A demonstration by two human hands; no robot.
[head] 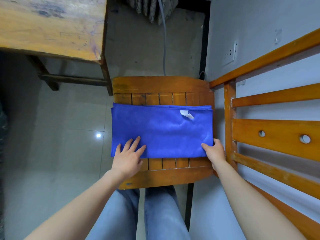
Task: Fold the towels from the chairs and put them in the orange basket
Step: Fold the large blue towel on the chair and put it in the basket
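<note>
- Mid-fold: blue towel (161, 130) flat on chair seat (155, 84).
- Left hand (129, 156), fingers spread, pins its near-left corner.
- Right hand (214, 152) pinches the near-right corner, likely to fold leftward.

Both forearms are bare — no sleeves, watch or rings visible — and the legs wear light blue jeans (138, 215).

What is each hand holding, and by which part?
The right hand pinches the blue towel at its near right corner; the left hand only rests flat on it.
</note>
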